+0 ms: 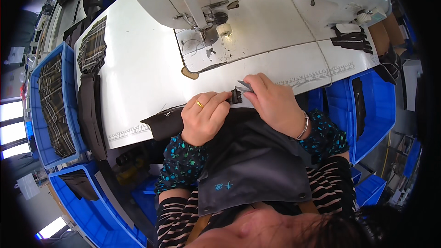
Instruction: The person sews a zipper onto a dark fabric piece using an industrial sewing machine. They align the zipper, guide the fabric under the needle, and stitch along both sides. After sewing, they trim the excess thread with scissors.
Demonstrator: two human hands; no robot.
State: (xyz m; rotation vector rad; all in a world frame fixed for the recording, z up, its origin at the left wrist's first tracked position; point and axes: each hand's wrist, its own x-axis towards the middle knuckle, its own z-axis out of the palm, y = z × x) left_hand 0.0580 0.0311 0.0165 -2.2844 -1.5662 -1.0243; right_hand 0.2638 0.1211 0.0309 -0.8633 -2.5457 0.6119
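My left hand, with a gold-coloured ring, is closed on a dark fabric piece that lies along the table's front edge. A short, ridged dark end of the work sticks out past its fingertips. My right hand is closed around small metal thread snips, whose blades point toward that end. Whether the blades touch it, I cannot tell. Both hands are close together at the front edge of the white sewing table, in front of the sewing machine.
Plaid fabric and dark folded pieces lie at the table's left. Dark zipper-like strips sit at its right. Blue bins with fabric flank the left side; another blue bin stands right. A cord crosses the tabletop.
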